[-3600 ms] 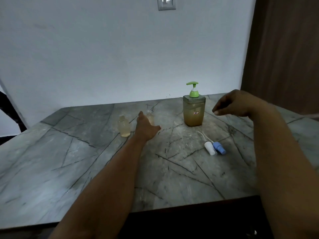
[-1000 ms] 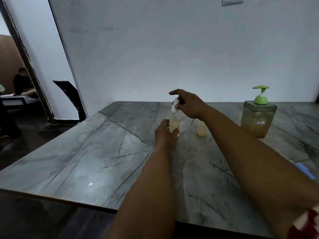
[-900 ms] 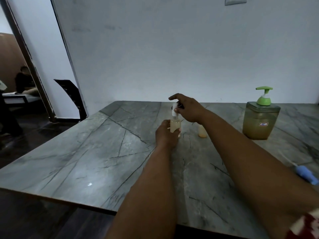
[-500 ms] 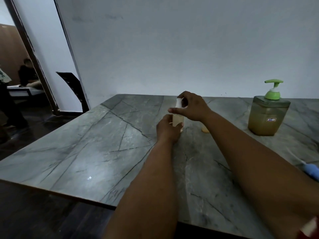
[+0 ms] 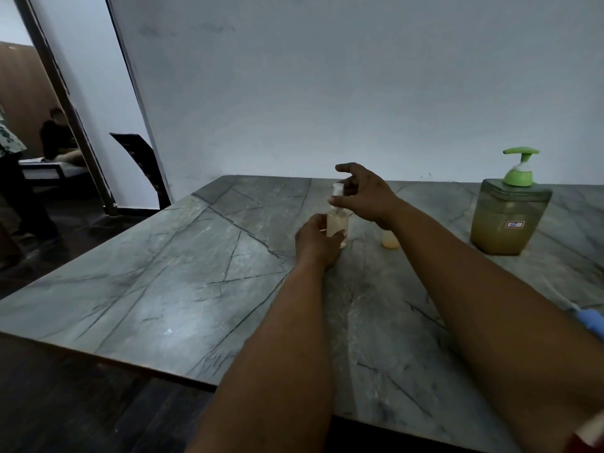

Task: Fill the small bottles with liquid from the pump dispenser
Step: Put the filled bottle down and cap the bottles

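Left hand (image 5: 315, 245): we note it grips the small clear amber-filled bottle (image 5: 337, 225), steadying it upright.
Right hand (image 5: 362, 192): fingers spread, loose by the white cap (image 5: 337, 189); contact unclear.

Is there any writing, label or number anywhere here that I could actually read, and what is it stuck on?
Small white sticker with a red border on the front of the pump dispenser: it carries dark marks, too small and blurred to read.
Small bottle gripped by the left hand: no label shows.
Second small bottle behind the right forearm: no label shows.
Nothing else in view carries text.
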The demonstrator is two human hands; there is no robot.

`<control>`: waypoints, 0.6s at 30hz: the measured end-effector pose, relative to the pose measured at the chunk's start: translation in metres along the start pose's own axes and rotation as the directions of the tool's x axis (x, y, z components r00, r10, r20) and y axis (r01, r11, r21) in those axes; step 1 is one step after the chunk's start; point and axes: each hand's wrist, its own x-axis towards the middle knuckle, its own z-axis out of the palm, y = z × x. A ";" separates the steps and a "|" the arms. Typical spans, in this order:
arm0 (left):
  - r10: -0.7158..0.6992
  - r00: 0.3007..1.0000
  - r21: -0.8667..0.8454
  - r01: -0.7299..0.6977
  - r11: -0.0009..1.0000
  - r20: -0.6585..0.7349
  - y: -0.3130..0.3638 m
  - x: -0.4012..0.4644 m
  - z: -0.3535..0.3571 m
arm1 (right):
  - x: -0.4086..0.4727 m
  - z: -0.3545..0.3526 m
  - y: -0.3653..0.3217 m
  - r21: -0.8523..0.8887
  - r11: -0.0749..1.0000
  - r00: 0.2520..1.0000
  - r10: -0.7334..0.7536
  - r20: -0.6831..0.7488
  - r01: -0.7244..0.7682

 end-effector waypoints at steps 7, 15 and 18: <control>0.006 1.000 0.007 -0.006 1.000 0.006 0.000 0.000 0.000 | -0.002 0.009 0.004 -0.166 0.986 0.984 -0.037 -0.176 0.008; 0.013 1.000 0.013 -0.013 1.000 0.010 -0.001 0.000 0.000 | 0.002 -0.004 0.004 -0.026 0.999 1.000 0.021 -0.023 -0.022; 0.012 1.000 0.017 -0.012 1.000 0.006 -0.001 0.001 0.001 | -0.002 0.004 0.003 -0.135 0.991 0.990 -0.022 -0.142 0.003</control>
